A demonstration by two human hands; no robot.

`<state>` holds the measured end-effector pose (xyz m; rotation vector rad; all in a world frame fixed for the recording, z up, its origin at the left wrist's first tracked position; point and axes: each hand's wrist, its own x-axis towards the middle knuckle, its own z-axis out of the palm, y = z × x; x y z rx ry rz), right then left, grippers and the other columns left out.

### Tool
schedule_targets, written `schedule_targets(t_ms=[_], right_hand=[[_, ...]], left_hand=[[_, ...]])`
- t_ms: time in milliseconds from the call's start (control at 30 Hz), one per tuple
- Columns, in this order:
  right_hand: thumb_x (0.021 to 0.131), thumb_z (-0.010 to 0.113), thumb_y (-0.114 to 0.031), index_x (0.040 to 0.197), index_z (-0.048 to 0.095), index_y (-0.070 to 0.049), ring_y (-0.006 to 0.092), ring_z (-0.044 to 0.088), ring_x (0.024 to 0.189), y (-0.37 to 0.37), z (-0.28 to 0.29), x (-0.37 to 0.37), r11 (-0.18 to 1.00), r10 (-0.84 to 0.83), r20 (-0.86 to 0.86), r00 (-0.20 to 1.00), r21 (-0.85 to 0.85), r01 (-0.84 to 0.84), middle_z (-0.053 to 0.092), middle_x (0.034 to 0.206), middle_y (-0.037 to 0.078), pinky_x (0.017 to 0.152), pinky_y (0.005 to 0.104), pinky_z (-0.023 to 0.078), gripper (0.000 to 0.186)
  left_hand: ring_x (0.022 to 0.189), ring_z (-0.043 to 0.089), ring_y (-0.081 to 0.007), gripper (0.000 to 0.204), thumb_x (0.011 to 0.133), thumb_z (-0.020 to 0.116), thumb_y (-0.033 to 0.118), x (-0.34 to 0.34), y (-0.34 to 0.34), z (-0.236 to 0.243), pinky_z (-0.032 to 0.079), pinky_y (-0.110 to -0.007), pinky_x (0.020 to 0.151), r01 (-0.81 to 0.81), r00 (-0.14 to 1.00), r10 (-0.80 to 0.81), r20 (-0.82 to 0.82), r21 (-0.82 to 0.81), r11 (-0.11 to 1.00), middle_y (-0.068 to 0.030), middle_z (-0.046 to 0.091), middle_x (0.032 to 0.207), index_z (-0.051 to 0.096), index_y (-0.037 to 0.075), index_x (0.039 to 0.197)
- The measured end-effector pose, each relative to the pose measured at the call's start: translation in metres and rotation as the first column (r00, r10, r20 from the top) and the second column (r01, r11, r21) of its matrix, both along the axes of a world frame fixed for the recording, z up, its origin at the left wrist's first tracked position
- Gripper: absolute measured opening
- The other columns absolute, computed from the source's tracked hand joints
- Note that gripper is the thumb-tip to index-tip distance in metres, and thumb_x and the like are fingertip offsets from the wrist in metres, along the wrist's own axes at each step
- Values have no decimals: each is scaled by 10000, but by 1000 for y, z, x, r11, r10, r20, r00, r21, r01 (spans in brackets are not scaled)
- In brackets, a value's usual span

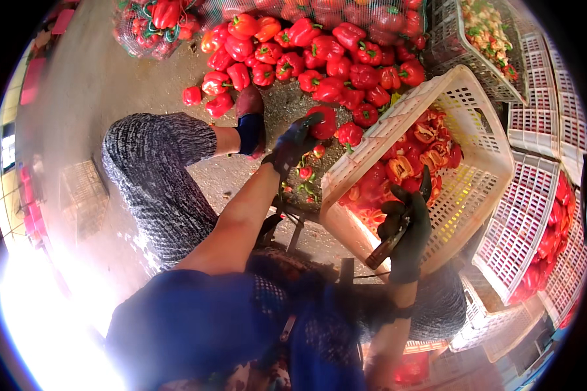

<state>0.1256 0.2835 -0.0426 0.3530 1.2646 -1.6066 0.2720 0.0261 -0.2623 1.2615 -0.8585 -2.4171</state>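
My left hand (292,144), in a dark glove, grips a red pepper (323,122) at the edge of a spread of whole red peppers (336,65) on the ground. My right hand (407,228), also gloved, holds a knife (383,251) with a brownish handle over the near part of a pale plastic basket (476,176). Cut red peppers (416,153) with seedy insides lie in that basket. A few cut stem cores (305,174) lie on the ground just below my left hand.
Mesh sacks of peppers (153,36) lie at the back. A crate of pale trimmings (486,36) is at the upper right; stacked crates (509,221), some holding peppers, line the right. My bent leg (150,169) and shoe (251,107) are left of the peppers.
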Motion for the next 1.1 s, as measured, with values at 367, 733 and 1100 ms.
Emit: schedule_targets(t_ms=[367,733,1100], right_hand=[[1009,414,-398,1153,557,-91,151,573,570,7,50,15,904,-219,73,973,-361,230,623,887,80,429,256,434,368],[983,504,-153,1316,490,6,101,545,541,29,91,38,969,-228,-784,577,-126,213,634,968,91,461,220,436,369],[941,424,43,1258,412,52,253,619,702,86,83,34,940,284,-953,110,253,-229,399,1421,313,614,340,547,317]], left_hand=[[1254,487,-194,739,869,733,201,-78,81,274,392,-369,1070,305,474,-851,-226,-865,399,-95,530,1351,348,41,1479],[1001,608,-126,608,864,750,238,-52,163,289,533,-296,847,368,822,-555,-127,-624,689,-60,631,1146,473,2,1351],[990,635,-142,418,955,636,260,-39,138,296,541,-315,858,534,708,-696,-122,-552,640,-58,659,1098,565,-2,1273]])
